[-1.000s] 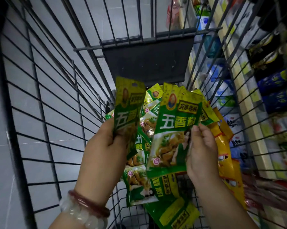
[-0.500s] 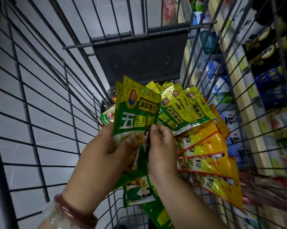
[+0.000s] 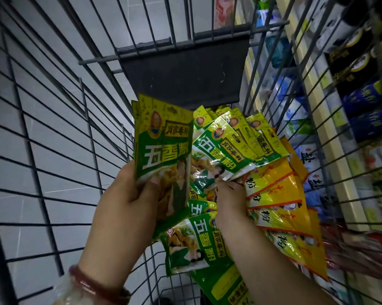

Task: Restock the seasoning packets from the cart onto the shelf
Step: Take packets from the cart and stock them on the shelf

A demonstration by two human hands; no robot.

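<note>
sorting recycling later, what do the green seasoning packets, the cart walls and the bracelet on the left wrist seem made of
Green seasoning packets: likely glossy plastic or foil-laminate film; they crinkle and throw bright glare.
Cart walls: thin grey metal wire in a grid, seemingly coated or painted, with a dull sheen.
Bracelet: smooth reddish-brown band, polished; could be stone, glass or resin, too blurred to tell.

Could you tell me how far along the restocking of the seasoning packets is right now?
Early: no packet is visibly on the shelf from this load. In hand: the left hand holds an upright stack of green packets, and the right hand reaches into the cart at another green packet. Left: more green packets and the yellow packets lie in the cart.
</note>
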